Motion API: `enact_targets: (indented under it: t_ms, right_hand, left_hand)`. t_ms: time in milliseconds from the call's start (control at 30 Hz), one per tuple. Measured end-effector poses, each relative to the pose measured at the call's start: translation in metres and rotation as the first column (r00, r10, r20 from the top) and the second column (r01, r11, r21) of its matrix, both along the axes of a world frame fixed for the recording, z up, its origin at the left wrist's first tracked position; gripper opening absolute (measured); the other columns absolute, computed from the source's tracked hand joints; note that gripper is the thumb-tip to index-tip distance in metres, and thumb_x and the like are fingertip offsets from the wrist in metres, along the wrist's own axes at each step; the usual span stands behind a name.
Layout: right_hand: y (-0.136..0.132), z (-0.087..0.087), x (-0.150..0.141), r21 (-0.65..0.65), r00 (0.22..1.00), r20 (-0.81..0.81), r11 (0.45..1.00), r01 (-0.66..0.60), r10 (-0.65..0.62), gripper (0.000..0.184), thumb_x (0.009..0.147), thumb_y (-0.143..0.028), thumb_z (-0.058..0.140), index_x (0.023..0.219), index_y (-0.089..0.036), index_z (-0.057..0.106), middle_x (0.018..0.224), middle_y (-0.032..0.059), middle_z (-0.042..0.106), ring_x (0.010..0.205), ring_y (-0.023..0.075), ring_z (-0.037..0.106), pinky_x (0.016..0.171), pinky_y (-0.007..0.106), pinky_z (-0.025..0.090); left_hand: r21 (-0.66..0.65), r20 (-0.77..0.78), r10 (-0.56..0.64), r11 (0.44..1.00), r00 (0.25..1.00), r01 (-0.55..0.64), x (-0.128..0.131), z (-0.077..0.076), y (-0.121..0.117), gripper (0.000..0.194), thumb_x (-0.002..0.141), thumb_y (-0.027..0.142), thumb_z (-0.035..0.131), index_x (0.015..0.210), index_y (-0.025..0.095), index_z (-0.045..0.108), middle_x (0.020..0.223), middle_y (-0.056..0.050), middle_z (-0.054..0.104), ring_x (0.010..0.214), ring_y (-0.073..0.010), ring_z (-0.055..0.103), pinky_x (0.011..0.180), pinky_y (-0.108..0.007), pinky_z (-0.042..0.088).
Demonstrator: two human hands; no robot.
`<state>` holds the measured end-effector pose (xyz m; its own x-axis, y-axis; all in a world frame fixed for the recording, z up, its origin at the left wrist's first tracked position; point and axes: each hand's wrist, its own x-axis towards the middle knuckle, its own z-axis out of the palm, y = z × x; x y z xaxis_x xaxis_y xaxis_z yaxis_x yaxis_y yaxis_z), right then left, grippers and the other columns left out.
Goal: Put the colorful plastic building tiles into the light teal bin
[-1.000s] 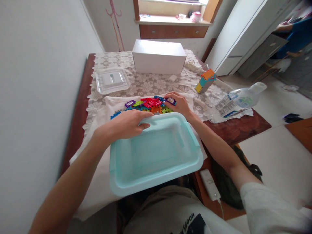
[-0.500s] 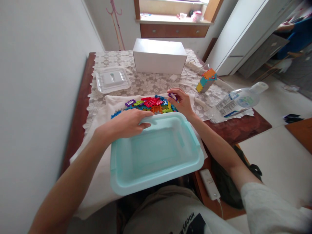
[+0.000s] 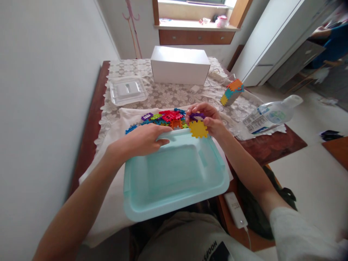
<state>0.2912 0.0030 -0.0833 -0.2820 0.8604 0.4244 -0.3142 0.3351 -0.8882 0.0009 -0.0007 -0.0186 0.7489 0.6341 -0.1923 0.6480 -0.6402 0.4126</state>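
A pale turquoise plastic bin (image 3: 174, 203) sits at the table's near edge, on a white cloth and over my lap. My left hand (image 3: 143, 139) grips its far rim, fingers curled over the edge. My right hand (image 3: 208, 117) is closed on a purple piece and a yellow toothed square piece (image 3: 198, 129), held just above the bin's far right corner. Behind the bin lies a heap of colourful interlocking plastic pieces (image 3: 163, 117) on the white cloth.
A white box (image 3: 179, 66) stands at the back, a clear lid (image 3: 127, 90) at back left, an assembled multicolour cube (image 3: 231, 91) and a lying plastic bottle (image 3: 268, 115) on the right. A white power bank (image 3: 235, 209) rests below the table edge. A wall runs along the left.
My right hand lifted from the heap, first with a purple piece, and now holds a yellow piece too, nearer the bin. The left hand stayed on the rim.
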Motion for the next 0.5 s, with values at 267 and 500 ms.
enact_targets:
  t_ms: [267,500]
  right_hand:
    - [-0.002,0.016,0.012,0.139,0.886,0.261,0.894,-0.427,0.383,0.041,0.085,-0.048,0.1,0.113,-0.023,0.083,0.117,0.0112,0.079,0.107,0.0242,0.076,0.103,0.04,0.06]
    - [0.002,0.003,0.009,0.038,0.976,0.106,0.98,-0.196,0.191,0.072,0.094,-0.095,0.062,0.088,-0.027,0.082,0.106,0.0109,0.079,0.116,0.0308,0.076,0.114,0.05,0.059]
  left_hand:
    - [-0.006,-0.017,0.007,1.0,1.0,-0.007,0.002,0.002,0.0,0.047,0.107,0.048,0.061,0.148,0.029,0.077,0.144,-0.013,0.082,0.129,-0.0423,0.078,0.106,-0.05,0.06]
    - [-0.041,-0.006,-0.007,0.999,1.0,0.007,0.003,0.006,-0.001,0.045,0.107,0.048,0.06,0.14,0.024,0.079,0.134,-0.015,0.085,0.117,-0.0414,0.081,0.104,-0.05,0.059]
